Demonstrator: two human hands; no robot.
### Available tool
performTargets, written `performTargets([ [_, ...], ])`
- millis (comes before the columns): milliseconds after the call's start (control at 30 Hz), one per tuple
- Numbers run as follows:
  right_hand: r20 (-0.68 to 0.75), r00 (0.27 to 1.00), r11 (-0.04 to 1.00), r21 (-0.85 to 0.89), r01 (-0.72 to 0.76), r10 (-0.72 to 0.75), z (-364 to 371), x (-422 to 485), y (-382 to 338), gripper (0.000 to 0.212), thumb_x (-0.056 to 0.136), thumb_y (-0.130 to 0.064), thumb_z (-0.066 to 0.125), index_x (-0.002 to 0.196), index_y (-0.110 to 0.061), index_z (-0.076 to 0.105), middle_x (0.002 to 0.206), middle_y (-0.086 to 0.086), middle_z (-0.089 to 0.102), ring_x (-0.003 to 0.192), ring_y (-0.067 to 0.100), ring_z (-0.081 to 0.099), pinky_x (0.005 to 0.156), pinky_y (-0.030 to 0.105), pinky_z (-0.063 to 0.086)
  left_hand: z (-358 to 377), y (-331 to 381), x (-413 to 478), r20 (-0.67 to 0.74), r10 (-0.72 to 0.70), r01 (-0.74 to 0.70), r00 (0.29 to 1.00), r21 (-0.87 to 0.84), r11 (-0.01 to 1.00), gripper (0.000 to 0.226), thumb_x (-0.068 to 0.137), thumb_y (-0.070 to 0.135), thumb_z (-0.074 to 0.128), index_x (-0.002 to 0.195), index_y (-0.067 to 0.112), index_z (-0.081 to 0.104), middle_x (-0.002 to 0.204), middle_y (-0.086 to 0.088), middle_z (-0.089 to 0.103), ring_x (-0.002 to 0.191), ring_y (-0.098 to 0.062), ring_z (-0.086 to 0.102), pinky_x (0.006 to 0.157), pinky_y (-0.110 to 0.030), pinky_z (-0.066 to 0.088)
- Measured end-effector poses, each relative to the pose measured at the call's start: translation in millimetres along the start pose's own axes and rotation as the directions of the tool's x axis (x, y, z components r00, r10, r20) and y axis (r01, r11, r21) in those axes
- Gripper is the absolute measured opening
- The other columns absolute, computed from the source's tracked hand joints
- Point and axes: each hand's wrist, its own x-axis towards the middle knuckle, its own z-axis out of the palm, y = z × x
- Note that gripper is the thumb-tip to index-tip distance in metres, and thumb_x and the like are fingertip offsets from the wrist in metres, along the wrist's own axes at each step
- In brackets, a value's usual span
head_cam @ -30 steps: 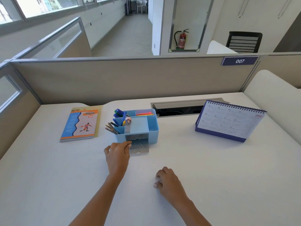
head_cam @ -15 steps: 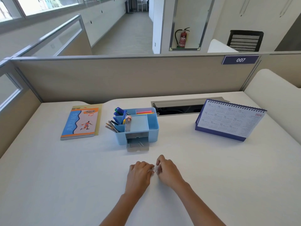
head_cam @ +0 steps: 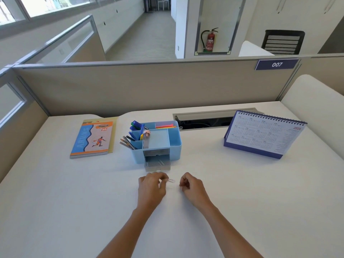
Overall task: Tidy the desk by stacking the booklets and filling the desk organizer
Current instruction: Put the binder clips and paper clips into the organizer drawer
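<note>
A white worktop (head_cam: 55, 202) in an office cubicle carries a blue desk organizer (head_cam: 175, 146), its small front drawer (head_cam: 157, 167) pulled out, pens (head_cam: 136, 125) standing in its left compartments. Booklets (head_cam: 93, 138) lie stacked to its left, a calendar (head_cam: 260, 135) well to its right. Just before the drawer, the left hand (head_cam: 151, 189) pinches a paper clip (head_cam: 171, 181) in its grip; the right hand (head_cam: 192, 189) beside it has curled fingers, and I cannot tell whether its grip holds anything.

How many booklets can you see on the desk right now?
2, stacked at far left: a blue-and-orange booklet on top, a tan booklet beneath, peeking out along its right edge. More may be hidden between.
</note>
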Motion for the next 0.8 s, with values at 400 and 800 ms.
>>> performTargets([
  [400, 0.090, 0.990, 0.992, 0.050, -0.116, 0.112, -16.1, 8.6, 1.3, 0.034, 0.075, 0.006, 0.054, 0.067, -0.026, 0.059, 0.071, -0.008, 0.061, 0.069, 0.009, 0.055, 0.066, 0.019, 0.045, -37.4, -13.6, 53.5, -0.193, -0.136, 0.177, 0.972, 0.215, 0.960, 0.020, 0.093, 0.027, 0.056, 0.108, 0.023, 0.069, 0.105, -0.002, 0.070, 0.099, -0.019, 0.055, 0.092, -0.038, 0.036],
  [800, 0.127, 0.976, 0.980, 0.072, -0.188, 0.178, -24.1, 6.9, -1.5, 0.025, 0.078, 0.000, 0.060, 0.069, -0.023, 0.062, 0.076, 0.000, 0.064, 0.072, 0.015, 0.059, 0.075, 0.030, 0.051, -29.0, -30.3, 47.4, -0.170, -0.116, 0.151, 0.979, 0.210, 0.966, 0.025, 0.096, 0.019, 0.053, 0.115, 0.022, 0.069, 0.113, -0.006, 0.069, 0.100, -0.024, 0.056, 0.092, -0.040, 0.038],
])
